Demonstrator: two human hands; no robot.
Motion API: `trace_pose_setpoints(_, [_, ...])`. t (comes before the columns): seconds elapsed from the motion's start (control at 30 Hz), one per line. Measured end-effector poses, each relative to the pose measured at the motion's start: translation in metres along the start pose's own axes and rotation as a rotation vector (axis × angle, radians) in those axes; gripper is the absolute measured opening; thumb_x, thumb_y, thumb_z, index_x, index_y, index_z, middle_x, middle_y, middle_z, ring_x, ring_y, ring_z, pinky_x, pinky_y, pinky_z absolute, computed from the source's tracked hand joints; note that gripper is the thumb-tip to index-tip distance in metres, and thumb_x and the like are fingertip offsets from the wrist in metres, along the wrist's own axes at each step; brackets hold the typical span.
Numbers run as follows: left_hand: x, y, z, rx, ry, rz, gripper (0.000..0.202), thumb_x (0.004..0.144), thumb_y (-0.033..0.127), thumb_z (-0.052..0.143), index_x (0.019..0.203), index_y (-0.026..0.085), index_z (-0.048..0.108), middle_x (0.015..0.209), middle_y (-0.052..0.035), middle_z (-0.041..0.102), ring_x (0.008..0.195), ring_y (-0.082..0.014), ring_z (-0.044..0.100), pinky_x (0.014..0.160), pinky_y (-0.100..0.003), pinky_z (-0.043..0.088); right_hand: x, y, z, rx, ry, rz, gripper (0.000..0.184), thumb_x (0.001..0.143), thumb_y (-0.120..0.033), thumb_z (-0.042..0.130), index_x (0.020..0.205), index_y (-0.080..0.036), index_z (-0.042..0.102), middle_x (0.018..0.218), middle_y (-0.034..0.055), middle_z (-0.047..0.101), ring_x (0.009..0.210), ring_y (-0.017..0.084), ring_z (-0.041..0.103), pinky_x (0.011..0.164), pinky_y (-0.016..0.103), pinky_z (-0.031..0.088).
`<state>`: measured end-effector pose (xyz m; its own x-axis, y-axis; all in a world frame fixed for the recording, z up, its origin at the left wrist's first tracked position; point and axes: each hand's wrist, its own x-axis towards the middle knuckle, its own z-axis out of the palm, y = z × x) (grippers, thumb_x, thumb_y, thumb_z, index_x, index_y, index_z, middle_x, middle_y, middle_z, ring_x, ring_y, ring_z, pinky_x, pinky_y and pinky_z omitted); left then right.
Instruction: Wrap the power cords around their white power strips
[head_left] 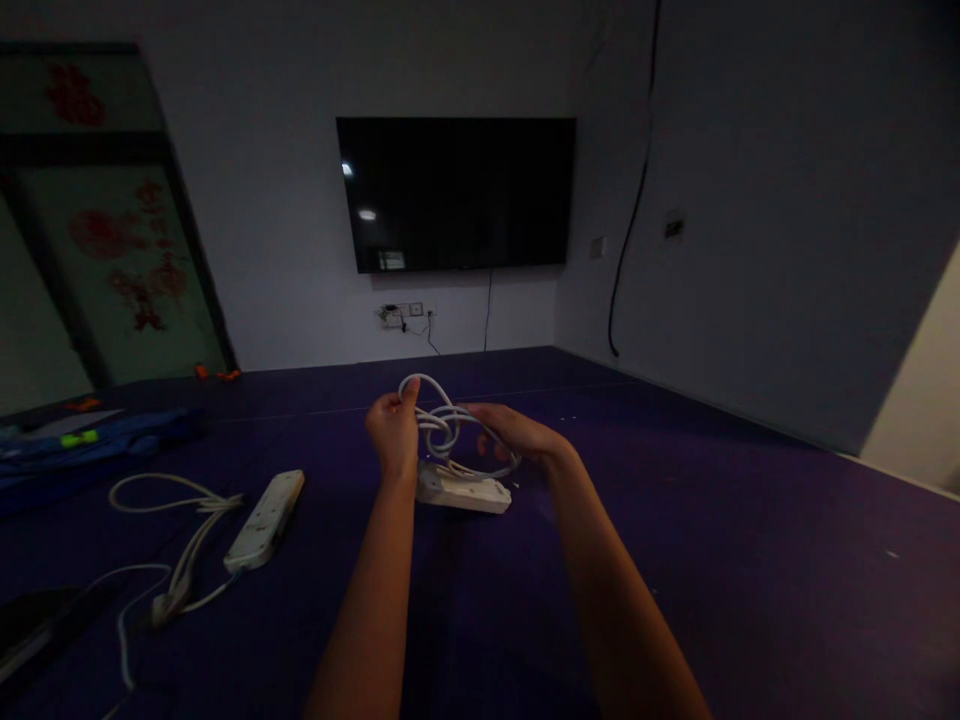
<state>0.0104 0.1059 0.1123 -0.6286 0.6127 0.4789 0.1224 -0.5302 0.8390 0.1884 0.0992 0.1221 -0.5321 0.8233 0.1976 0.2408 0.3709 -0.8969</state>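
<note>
A white power strip (463, 491) lies on the dark purple floor (675, 520) straight ahead of me. Its white cable (444, 425) is gathered in loops above it. My left hand (393, 432) is closed, pinching the top of a loop between thumb and fingers. My right hand (514, 432) curls round the right side of the same loops, just above the strip. Both forearms reach forward from the bottom edge.
A second white power strip (265, 519) with its loose cable (176, 530) lies on the floor to the left. Blue cloth with a green item (79, 439) sits at far left. A dark wall television (455, 192) and a wall socket (405, 314) are ahead.
</note>
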Motion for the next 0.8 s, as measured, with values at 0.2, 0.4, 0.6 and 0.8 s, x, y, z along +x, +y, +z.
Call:
trace_pose_setpoints(0.2, [-0.011,0.019,0.001,-0.107,-0.094,-0.010,0.049,0.055,0.062,0.068,0.058,0.016,0.050,0.045,0.0062,0.045,0.040,-0.0065,0.039,0.042,-0.019,0.030,0.002,0.003,0.002,0.177,-0.098,-0.133,0.037,0.083,-0.039,0.050,0.113,-0.019,0.061,0.097,0.0057,0.064,0.076,0.014,0.057,0.054,0.021,0.045])
trace_pose_setpoints(0.4, [-0.019,0.029,0.001,-0.116,-0.139,0.021,0.050,0.052,0.061,0.070,0.059,0.016,0.050,0.045,0.0082,0.041,0.039,-0.0058,0.036,0.039,-0.019,0.028,0.004,-0.001,0.003,0.229,-0.066,-0.138,0.029,0.077,-0.031,0.060,0.103,-0.019,0.066,0.085,0.0007,0.064,0.065,0.008,0.049,0.053,0.018,0.036])
trace_pose_setpoints(0.6, [-0.025,0.034,0.004,-0.004,-0.162,0.127,0.047,0.057,0.060,0.068,0.060,0.016,0.052,0.049,0.0059,0.044,0.044,-0.0075,0.041,0.043,-0.020,0.031,0.011,-0.006,0.016,0.237,0.002,-0.143,0.036,0.068,-0.048,0.066,0.074,-0.013,0.066,0.066,-0.0007,0.060,0.061,0.010,0.048,0.059,0.022,0.036])
trace_pose_setpoints(0.8, [-0.023,0.034,0.003,0.081,-0.208,0.215,0.044,0.061,0.058,0.066,0.060,0.015,0.057,0.052,0.0024,0.050,0.050,-0.0098,0.046,0.049,-0.021,0.035,0.021,-0.009,0.030,0.296,0.127,-0.103,0.039,0.064,-0.052,0.065,0.064,-0.013,0.061,0.056,-0.0018,0.056,0.054,0.010,0.046,0.055,0.024,0.034])
